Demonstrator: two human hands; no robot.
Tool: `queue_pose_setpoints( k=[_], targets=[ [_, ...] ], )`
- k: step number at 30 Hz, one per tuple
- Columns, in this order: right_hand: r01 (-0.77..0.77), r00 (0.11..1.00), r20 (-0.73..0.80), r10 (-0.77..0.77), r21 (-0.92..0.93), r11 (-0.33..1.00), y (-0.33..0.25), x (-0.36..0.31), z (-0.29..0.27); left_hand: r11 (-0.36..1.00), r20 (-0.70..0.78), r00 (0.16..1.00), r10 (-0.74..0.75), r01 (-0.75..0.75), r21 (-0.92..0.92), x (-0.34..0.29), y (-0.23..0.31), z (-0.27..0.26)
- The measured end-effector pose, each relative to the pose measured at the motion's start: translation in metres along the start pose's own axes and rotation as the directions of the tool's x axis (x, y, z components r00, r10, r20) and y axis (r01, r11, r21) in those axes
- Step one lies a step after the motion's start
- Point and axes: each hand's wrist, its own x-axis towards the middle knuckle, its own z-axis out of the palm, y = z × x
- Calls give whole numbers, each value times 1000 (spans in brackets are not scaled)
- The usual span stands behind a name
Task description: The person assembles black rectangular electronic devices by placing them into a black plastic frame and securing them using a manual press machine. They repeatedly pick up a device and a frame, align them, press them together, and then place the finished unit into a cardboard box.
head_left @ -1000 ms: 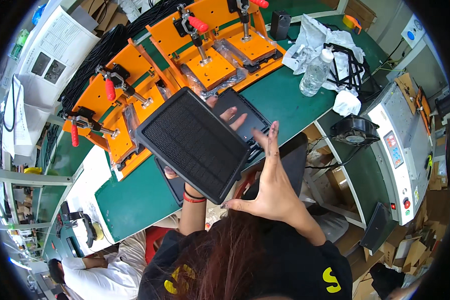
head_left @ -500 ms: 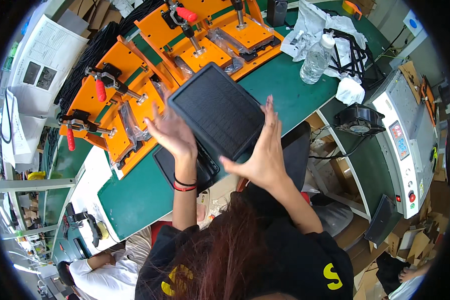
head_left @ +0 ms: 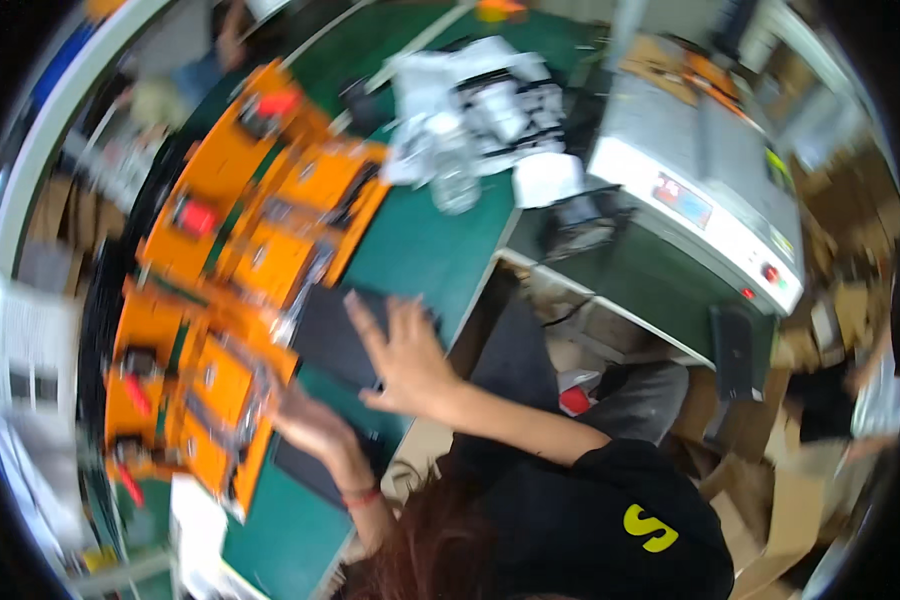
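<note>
A black rectangular panel (head_left: 332,335) lies on the green tabletop beside the orange clamp fixtures. My right hand (head_left: 410,358) is over its right part with the fingers spread, gripping nothing; whether the fingertips touch it I cannot tell. My left hand (head_left: 315,422) is at the near edge of the fixtures, open and somewhat blurred. Partly hidden by the left forearm, a second dark panel (head_left: 305,470) lies on the table. The orange clamp fixtures (head_left: 195,345) have red-handled clamps and hold strips in clear wrapping.
A clear bottle (head_left: 455,180) stands beyond the panel, near crumpled white wrapping (head_left: 415,95). Further right are a small black fan (head_left: 580,222) and a grey machine (head_left: 690,150) with a lit display. Cardboard boxes (head_left: 770,520) crowd the right side; another person's arm (head_left: 870,370) shows there.
My view has swung to the right, shifting the scene left and turning it. The panel, tilted up between my hands before, is now flat and lower. Both hands stay open.
</note>
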Motion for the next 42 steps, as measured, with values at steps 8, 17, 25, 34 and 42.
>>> queue_pose_setpoints(
  k=[8, 17, 25, 34, 42],
  targets=[
    [-106, 923, -314, 224, 351, 930, 48, -71, -83, 928, 230, 899, 372, -358, -103, -104, 38, 119],
    [-889, -116, -936, 332, 247, 386, 75, -412, -226, 993, 988, -140, -67, 83, 79, -273, -99, 160],
    [-487, -837, -525, 152, 843, 228, 33, -706, -180, 790, 616, -539, -575, -170, 589, -299, -297, 132],
    [-840, -532, -201, 823, 247, -483, 185, -816, -99, 685, 572, -405, -714, -229, 692, -286, -389, 114],
    [-782, -613, -111, 782, 228, -580, 202, -826, -87, 688, 563, -433, -704, -218, 693, -295, -403, 115]
  ],
)
